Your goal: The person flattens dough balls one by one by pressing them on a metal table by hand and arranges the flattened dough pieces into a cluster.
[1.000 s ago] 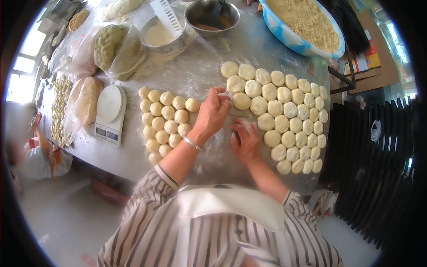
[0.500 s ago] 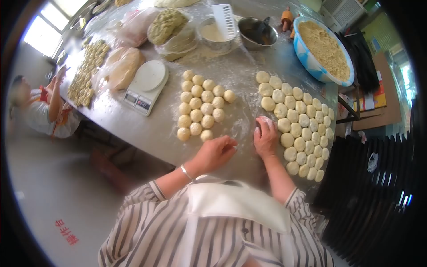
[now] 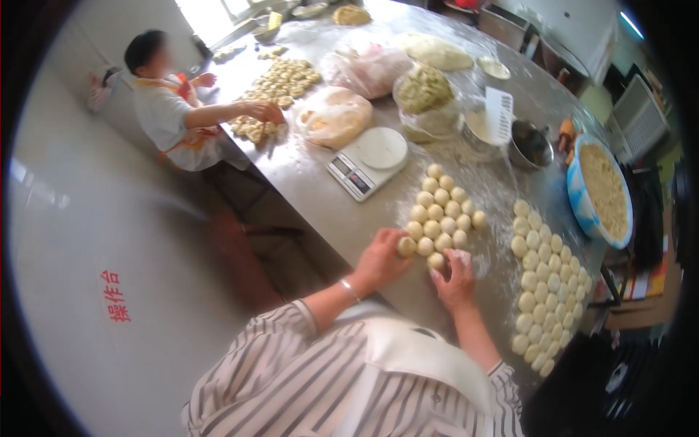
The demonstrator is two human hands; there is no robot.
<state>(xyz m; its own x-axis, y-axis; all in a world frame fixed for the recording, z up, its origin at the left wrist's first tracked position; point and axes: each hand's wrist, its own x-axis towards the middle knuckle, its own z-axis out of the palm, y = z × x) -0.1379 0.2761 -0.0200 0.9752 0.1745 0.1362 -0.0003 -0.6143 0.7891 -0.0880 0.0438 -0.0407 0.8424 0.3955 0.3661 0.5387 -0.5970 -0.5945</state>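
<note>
Round dough balls [image 3: 435, 212] stand in a block on the metal table. My left hand [image 3: 382, 258], with a silver bracelet at the wrist, has its fingers at the ball on the block's near left corner. My right hand [image 3: 456, 278] has thumb and forefinger around the nearest ball [image 3: 435, 261], fingertips floured. To the right lies a larger block of flattened dough rounds [image 3: 542, 291], apart from both hands. Beyond the balls sits a white kitchen scale [image 3: 370, 162].
A co-worker [image 3: 171, 109] at the far left reaches over small dough pieces [image 3: 284, 81]. Bagged dough [image 3: 333, 116], a green mass [image 3: 424, 90], a metal bowl [image 3: 530, 144] and a blue-white basin [image 3: 580, 191] of crumbly filling stand on the table [image 3: 306, 191].
The view has swung left, showing more of the co-worker. My hands have gone from beside the flattened rounds to the near edge of the ball block, and their fingers now touch balls.
</note>
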